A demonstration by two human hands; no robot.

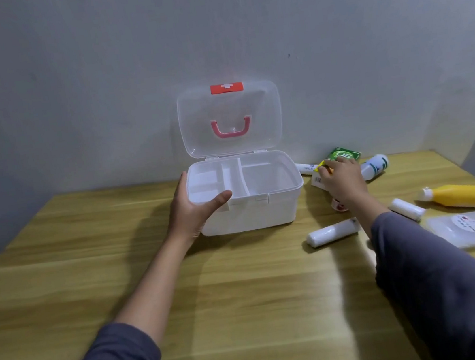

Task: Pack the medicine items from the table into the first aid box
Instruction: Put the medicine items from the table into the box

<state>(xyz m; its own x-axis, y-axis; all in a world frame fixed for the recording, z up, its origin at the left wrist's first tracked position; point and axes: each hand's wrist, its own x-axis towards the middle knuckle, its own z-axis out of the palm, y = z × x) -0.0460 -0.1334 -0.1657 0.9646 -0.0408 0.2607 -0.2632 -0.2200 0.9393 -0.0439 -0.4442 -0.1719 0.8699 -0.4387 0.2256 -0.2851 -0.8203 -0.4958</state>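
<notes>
The white first aid box (264, 212) stands open at the back of the table, its clear lid (229, 114) upright, an inner tray with dividers showing. My left hand (194, 206) grips the box's front left corner, thumb over the rim. To the box's right, my right hand (343, 181) closes on a small white and yellow medicine box (317, 178). Around it lie a green box (343, 154), a white tube (304, 168) and a white bottle (375, 166). Two bandage rolls (332, 232) (407, 208), a yellow bottle (464, 195) and a flat clear pack (472, 229) lie nearer.
A small round red and white item (339, 206) lies partly hidden under my right wrist. The wooden table (182, 277) meets a grey wall (96, 77) at the back. The right table edge runs close to the yellow bottle.
</notes>
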